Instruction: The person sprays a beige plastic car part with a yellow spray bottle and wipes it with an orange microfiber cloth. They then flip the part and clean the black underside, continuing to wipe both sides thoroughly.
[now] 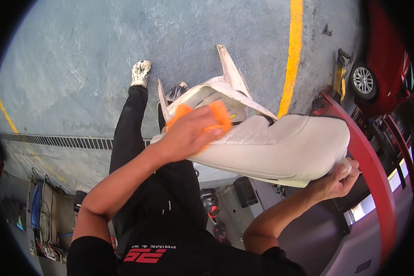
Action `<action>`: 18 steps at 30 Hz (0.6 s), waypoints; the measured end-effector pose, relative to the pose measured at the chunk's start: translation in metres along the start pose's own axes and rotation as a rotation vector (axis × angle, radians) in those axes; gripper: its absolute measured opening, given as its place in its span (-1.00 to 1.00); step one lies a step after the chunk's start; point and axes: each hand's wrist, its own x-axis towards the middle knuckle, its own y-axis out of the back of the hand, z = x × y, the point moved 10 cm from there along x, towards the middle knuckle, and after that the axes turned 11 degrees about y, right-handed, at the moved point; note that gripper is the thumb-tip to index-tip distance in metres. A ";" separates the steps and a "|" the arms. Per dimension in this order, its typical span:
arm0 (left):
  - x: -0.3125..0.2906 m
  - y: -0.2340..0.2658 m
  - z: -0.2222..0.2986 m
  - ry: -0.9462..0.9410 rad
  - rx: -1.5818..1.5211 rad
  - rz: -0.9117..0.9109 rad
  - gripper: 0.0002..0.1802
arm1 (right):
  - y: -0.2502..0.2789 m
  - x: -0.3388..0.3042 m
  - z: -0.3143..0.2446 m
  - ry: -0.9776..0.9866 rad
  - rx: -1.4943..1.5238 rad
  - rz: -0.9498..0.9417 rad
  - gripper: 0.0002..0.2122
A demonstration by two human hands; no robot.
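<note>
A pale beige padded car seat part [280,145] lies across in front of me, its rounded end toward the right. My left hand [188,133] is closed on an orange cloth [221,115] and presses it against the seat's left portion. At the rounded right end, the curled fingers of my right hand [340,179] grip the seat's edge; part of that grip is hidden. Beneath and beyond the seat is a worn white plastic chair [230,69], its pointed legs sticking out. The seat seems to rest on it, though the contact is mostly covered.
A red post [375,179] stands close beyond my right hand, with a red car [391,60] farther off. A yellow line [293,55] and a drain grate [92,142] mark the floor. At lower left is a tool cart [48,211] with hoses.
</note>
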 end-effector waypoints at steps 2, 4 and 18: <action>0.015 -0.013 0.061 -0.194 0.019 0.132 -0.75 | 0.002 -0.004 -0.014 0.043 -0.024 -0.026 -0.57; 0.023 -0.021 0.123 -0.372 -0.003 0.167 -0.73 | 0.012 -0.006 -0.031 0.113 -0.052 -0.060 -0.53; -0.082 -0.045 0.113 -0.210 0.178 0.181 -0.56 | 0.101 -0.069 -0.099 0.013 -0.175 0.038 -0.48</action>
